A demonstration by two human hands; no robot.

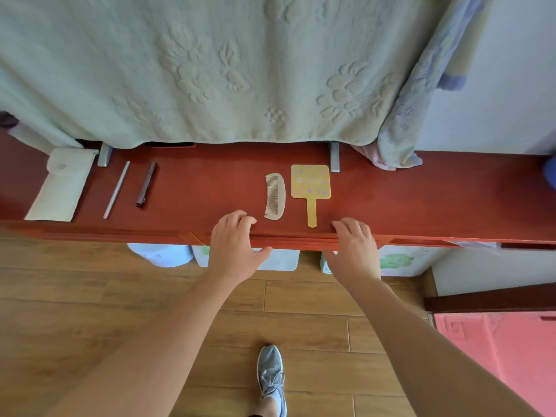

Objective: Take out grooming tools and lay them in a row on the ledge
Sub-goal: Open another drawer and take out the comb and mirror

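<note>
Red-brown wood makes up the ledge [436, 194], and 4 tools lie on it in a row. From left to right they are a thin silver stick [116, 189], a dark pen-like tool [146, 185], a comb [275, 196] and a yellow mirror [310, 188]. A wide gap separates the 2 left tools from the 2 right ones.

The left hand [233, 245] rests on the front edge just left of the comb. Its grip is loose, with the fingertips curled on the wood, and it has hold of nothing. The right hand [353, 249] rests just right of the mirror's handle, its grip equally slack and bare.

The main risk seems to be a knock. The mirror's handle and the comb's lower end both reach close to the front edge, right between the hands. A sideways slide of either hand could sweep one off onto the floor. The stick looks round enough to roll if the ledge is jolted.

The pale pouch [60, 183] lies at the far left of the frame, its near corner close to the edge. I cannot tell whether anything is left inside it.

A green blanket [210, 70] hangs over the back of the ledge, and its hem hides that strip. 2 metal brackets [334, 158] poke out beneath it and narrow the usable depth. Paper rolls [162, 254] sit below the ledge, and a grey shoe [270, 374] stands on the plank floor.
</note>
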